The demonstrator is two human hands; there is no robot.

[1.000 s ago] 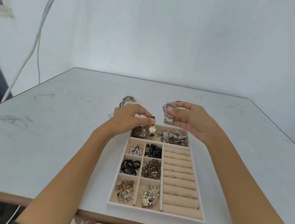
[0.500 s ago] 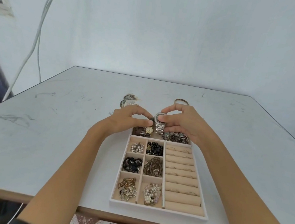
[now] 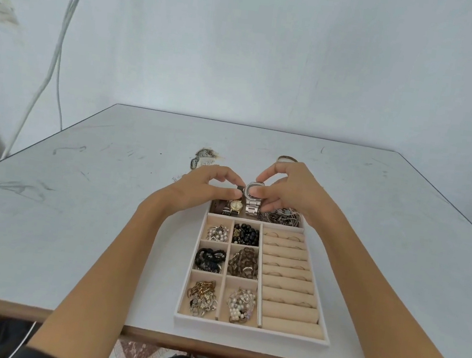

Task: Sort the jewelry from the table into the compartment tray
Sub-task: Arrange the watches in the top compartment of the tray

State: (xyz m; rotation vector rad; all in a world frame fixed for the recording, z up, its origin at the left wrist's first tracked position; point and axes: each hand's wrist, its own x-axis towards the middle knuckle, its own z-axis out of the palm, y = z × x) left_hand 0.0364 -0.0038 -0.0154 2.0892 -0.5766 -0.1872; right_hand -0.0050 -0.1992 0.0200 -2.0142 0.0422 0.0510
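Well left of the beige velvet compartment tray [image 3: 249, 331], two pale cables [image 3: 58, 49] hang down the wall behind the scuffed white table [image 3: 77, 219]. Beyond the tray's far left corner a small patterned grey ornament [image 3: 204, 157] lies on the table. The person's left hand [image 3: 198, 190] is over the left end of the tray's long far compartment, thumb and forefinger curled tight and pinching a small dark strap end [image 3: 240, 188]. Just below it, a gold-faced round watch [image 3: 236, 205] lies in that compartment. The six small square cells on the tray's near left hold pearl clusters, black beads, brown beads and gold-coloured pieces. At the middle of the far compartment the silver metal-link wristwatch [image 3: 252, 207] stands upright, its band reaching down into the compartment. Its round case is pinched between the thumb and forefinger of the right hand [image 3: 289, 193], and the other fingers curl beneath. A tangle of silver chains [image 3: 280, 217] fills the compartment's right end. Beige ring rolls [image 3: 286, 296] line the tray's right side, thin rings tucked between some. Beyond the tray's far right corner a thin brown bangle [image 3: 287, 158] lies on the table, partly behind the right hand.
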